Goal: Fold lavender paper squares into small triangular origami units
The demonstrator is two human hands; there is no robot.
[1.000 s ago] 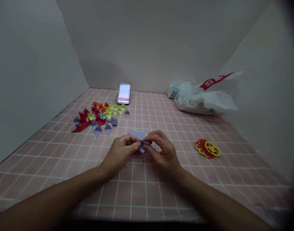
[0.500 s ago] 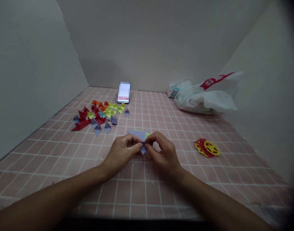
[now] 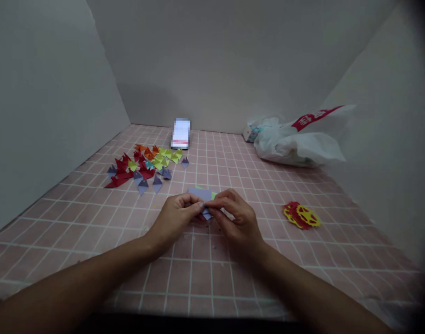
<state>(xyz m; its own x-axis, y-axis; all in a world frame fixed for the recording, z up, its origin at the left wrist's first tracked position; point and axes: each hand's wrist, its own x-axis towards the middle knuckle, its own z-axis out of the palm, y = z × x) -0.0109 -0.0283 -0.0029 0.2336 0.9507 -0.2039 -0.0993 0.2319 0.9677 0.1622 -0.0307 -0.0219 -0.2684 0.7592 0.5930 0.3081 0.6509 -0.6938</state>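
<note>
One folded purple paper (image 3: 207, 215), pinched by left grip (image 3: 177, 214) and right grip (image 3: 240, 219) between them over the table (image 3: 200, 283) (presumably light, thin, easily creased), best taken by its folded edges.

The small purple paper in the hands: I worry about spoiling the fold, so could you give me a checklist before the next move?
1. Left hand gripping the folded purple paper: ok, pinched at its left side.
2. Right hand on the same paper: ok, pinching at its right side.
3. Crease sharp and even: cannot tell, mostly covered and too small.
4. Flat purple sheet well away from the hands: not ok, it lies just beyond them.
5. Finished-looking red pieces out of the way: ok, farther back on the left.
6. Yellow cut-out out of the way: ok, off to the right.
</note>
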